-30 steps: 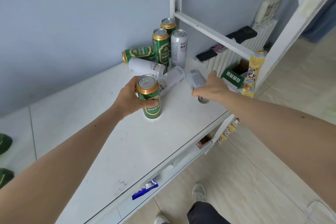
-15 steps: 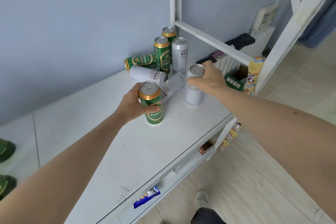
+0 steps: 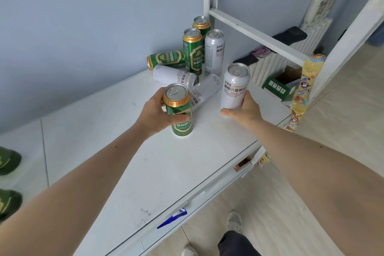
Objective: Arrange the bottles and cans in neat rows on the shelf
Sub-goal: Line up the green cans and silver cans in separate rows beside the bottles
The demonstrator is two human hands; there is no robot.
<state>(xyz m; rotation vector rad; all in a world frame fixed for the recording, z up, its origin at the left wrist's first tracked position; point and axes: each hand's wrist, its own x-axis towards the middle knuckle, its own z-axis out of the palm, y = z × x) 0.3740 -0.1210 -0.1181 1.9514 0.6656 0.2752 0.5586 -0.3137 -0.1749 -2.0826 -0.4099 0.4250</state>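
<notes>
A small shop: white shelf stocked with beer cans, hanging snack strips.

Wall: painted a plain pale blue-grey, evenly lit by soft daylight.
Floor: laid with light wood-look boards.
Frame: white posts and a slanted crossbar are seen at the right.
Radiator: white and ribbed, set against the wall, with dark items laid on top.
</notes>
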